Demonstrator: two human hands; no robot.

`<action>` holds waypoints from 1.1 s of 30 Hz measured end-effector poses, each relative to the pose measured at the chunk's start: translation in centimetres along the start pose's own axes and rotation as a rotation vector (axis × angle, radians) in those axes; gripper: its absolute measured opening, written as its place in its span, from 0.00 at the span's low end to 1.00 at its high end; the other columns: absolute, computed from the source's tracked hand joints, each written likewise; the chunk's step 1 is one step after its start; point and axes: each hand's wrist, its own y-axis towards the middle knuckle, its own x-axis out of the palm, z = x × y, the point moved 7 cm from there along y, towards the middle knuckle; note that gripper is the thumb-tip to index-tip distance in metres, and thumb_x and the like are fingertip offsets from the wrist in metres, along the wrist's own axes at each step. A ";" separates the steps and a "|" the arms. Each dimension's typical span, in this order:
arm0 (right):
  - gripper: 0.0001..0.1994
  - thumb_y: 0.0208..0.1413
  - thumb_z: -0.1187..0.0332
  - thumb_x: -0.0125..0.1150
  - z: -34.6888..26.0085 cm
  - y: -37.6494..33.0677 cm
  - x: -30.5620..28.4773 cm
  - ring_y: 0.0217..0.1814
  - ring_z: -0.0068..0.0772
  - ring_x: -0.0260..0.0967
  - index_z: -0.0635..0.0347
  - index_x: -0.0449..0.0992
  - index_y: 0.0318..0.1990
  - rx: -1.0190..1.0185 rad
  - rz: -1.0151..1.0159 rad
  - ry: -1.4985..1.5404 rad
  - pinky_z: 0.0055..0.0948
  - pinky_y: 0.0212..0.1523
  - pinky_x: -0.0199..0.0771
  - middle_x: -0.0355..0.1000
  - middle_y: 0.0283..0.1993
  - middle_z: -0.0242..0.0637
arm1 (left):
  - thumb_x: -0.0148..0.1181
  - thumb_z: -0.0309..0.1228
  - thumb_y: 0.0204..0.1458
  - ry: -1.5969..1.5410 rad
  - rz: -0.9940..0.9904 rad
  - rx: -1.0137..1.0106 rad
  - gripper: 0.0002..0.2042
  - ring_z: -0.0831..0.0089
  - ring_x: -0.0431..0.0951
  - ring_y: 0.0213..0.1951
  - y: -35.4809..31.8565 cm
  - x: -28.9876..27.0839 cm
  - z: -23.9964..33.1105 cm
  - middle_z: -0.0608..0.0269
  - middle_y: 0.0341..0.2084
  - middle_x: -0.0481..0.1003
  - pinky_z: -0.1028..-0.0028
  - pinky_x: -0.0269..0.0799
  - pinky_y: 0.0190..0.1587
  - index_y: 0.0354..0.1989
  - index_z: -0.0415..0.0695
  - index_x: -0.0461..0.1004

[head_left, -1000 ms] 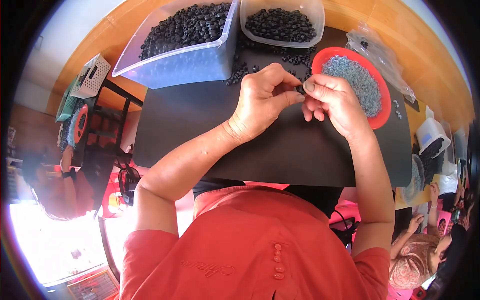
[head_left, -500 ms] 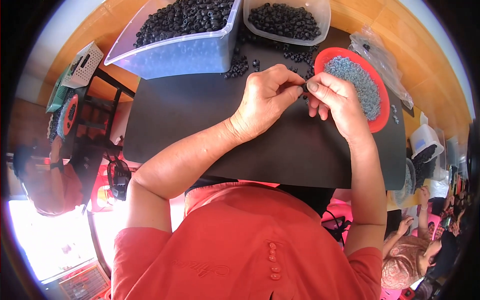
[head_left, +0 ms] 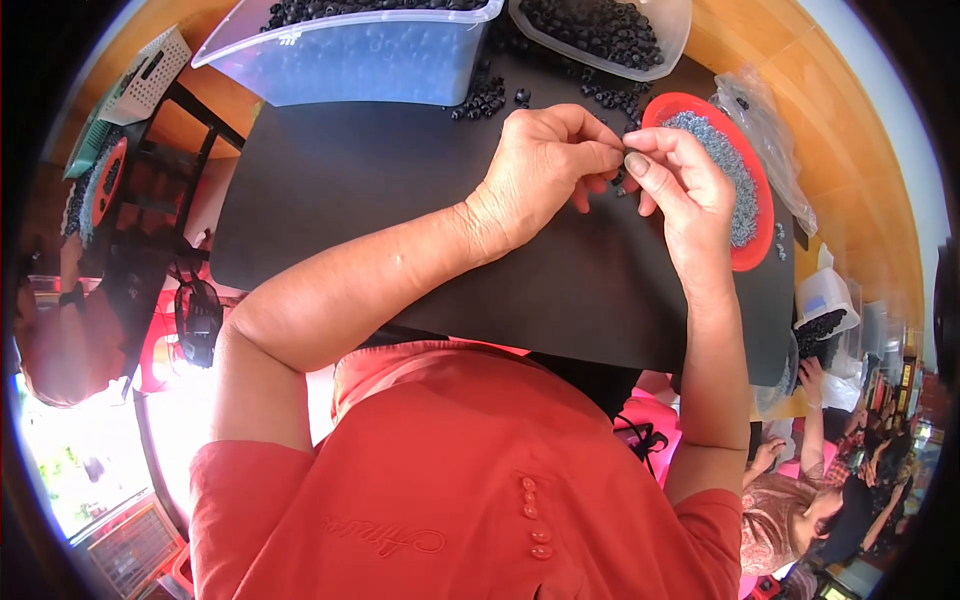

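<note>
My left hand (head_left: 545, 165) and my right hand (head_left: 690, 195) meet above the dark table, fingertips pinched together. Between them shows a bit of a small black ring-like part (head_left: 629, 152), mostly hidden by thumbs and forefingers. The left hand's other fingers curl beneath its palm. Just right of my right hand stands a red bowl (head_left: 763, 225), filled with tiny bluish clear pieces (head_left: 742, 190). Loose black parts (head_left: 487, 100) lie on the table beyond my hands.
A large clear tub (head_left: 380, 65) and a smaller clear container (head_left: 670, 60), both with black parts, stand at the far side. A plastic bag (head_left: 785, 150) lies right of the bowl. Other people (head_left: 790, 520) sit at the right; another person (head_left: 70, 340) is at the left.
The view has shifted, so the tub and containers sit higher in the picture. My hands stay together, turned slightly; the black part between them is now more hidden.
</note>
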 end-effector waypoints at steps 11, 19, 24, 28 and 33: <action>0.09 0.58 0.78 0.59 -2.5 -0.2 -1.1 0.36 0.20 0.70 0.68 0.76 0.46 -0.146 -0.004 -0.042 0.18 0.32 0.67 0.72 0.42 0.35 | 0.61 0.26 0.55 -0.159 -0.068 -0.155 0.07 0.74 0.78 0.27 0.0 0.1 -1.7 0.57 0.27 0.77 0.75 0.75 0.27 0.35 0.33 0.77; 0.11 0.56 0.80 0.59 -1.5 0.5 -2.7 0.37 0.21 0.71 0.66 0.75 0.47 -0.078 -0.098 -0.022 0.19 0.32 0.67 0.74 0.38 0.34 | 0.60 0.24 0.53 -0.048 -0.065 -0.145 0.08 0.76 0.77 0.26 0.0 -0.2 -1.8 0.59 0.27 0.78 0.77 0.75 0.28 0.37 0.32 0.78; 0.12 0.55 0.77 0.62 -0.9 0.7 -2.9 0.34 0.16 0.69 0.62 0.77 0.47 -0.042 0.027 -0.094 0.16 0.30 0.66 0.74 0.37 0.30 | 0.60 0.24 0.52 -0.131 -0.134 -0.186 0.10 0.77 0.77 0.28 -0.1 0.8 -1.9 0.59 0.27 0.78 0.78 0.75 0.29 0.40 0.32 0.78; 0.11 0.56 0.77 0.60 -0.2 1.4 -3.7 0.34 0.22 0.71 0.67 0.75 0.48 -0.022 0.028 -0.069 0.18 0.31 0.67 0.74 0.39 0.36 | 0.60 0.24 0.52 -0.044 -0.122 -0.182 0.10 0.76 0.77 0.28 0.1 0.4 -1.9 0.59 0.27 0.78 0.77 0.76 0.30 0.40 0.32 0.78; 0.11 0.57 0.76 0.59 0.7 1.4 -3.1 0.30 0.27 0.73 0.68 0.75 0.47 0.094 -0.022 0.192 0.19 0.29 0.68 0.76 0.36 0.39 | 0.63 0.22 0.49 0.009 -0.096 -0.080 0.10 0.80 0.75 0.28 0.2 0.0 -1.5 0.62 0.27 0.77 0.79 0.73 0.30 0.40 0.35 0.79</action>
